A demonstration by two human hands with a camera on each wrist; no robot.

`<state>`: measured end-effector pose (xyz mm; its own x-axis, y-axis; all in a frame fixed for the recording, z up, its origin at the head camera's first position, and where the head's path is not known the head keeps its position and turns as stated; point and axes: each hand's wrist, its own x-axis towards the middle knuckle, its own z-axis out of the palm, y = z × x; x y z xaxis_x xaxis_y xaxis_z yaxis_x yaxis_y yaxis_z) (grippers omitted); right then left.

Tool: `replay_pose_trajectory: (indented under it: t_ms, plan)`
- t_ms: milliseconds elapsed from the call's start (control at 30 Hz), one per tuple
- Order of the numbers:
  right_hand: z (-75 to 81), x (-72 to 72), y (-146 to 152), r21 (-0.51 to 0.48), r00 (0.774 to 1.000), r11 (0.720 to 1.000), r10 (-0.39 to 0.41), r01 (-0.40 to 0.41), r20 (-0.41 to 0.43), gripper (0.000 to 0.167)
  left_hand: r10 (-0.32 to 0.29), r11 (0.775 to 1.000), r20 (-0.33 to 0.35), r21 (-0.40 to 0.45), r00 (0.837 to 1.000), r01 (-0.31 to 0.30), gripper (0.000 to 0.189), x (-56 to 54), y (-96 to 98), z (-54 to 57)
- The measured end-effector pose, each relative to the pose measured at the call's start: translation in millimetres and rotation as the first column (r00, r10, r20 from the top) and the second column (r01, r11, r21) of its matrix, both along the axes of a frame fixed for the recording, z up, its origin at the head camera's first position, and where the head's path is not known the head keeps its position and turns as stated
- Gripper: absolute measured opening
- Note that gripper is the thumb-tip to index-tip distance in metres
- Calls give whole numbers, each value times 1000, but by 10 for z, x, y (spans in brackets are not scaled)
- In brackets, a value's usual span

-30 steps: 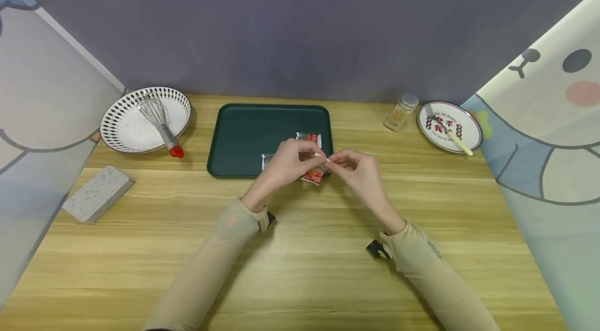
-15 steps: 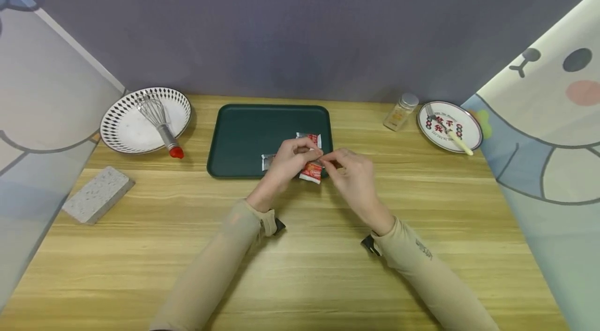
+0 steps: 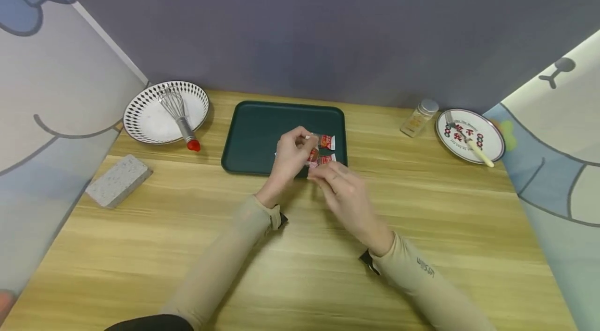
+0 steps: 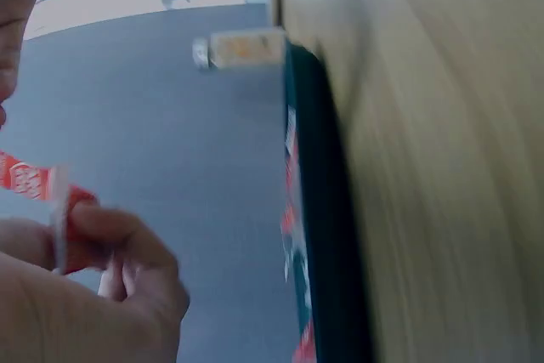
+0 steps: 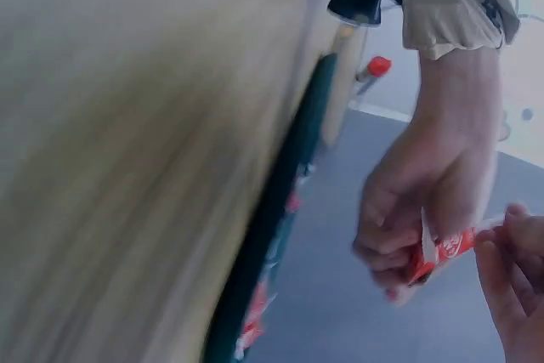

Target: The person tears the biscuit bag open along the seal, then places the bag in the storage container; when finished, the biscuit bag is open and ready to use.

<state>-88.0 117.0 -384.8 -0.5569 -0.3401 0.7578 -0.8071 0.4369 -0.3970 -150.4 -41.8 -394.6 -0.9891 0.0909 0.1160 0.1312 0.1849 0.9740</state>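
Observation:
Over the front right part of a dark green tray (image 3: 262, 135), both hands hold one small red-and-white snack packet (image 3: 312, 156). My left hand (image 3: 287, 158) pinches its body between thumb and fingers. The right hand (image 3: 346, 194) pinches the other end, slightly lower and closer to me. Between the hands, a red printed strip of wrapper (image 4: 27, 179) sticks out from the packet in the left wrist view. The same strip spans from hand to hand in the right wrist view, with a pale wrapper edge (image 5: 427, 235) standing up beside the left fingers.
More red packets (image 3: 326, 142) lie on the tray. Back left stands a patterned bowl (image 3: 150, 125) with a whisk (image 3: 184, 125); a grey block (image 3: 119, 180) lies before it. Back right are a seasoning jar (image 3: 419, 118) and a plate (image 3: 469, 151) bearing a fork (image 3: 478, 151).
The right hand has drawn downward from the left while both still pinch the packet, and the wrapper now stretches between them. The head view has turned, shifting the scene rightward.

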Motion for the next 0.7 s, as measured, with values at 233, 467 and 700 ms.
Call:
replay_pose_trajectory:
  t_ms: [233, 467, 700]
  plan:
    - [26, -305, 65, -145, 922, 966, -149, 213, 357, 8, -54, 996, 50, 73, 997, 50, 15, -5, -172, 19]
    - [3, -549, 103, -62, 807, 980, -120, 190, 578, 27, -56, 988, 125, 151, 991, 37, 12, -73, -354, 30]
    - [-17, -679, 25, -193, 589, 979, 116, 69, 800, 39, 23, 963, 221, 258, 975, -81, 13, -240, -507, -11]
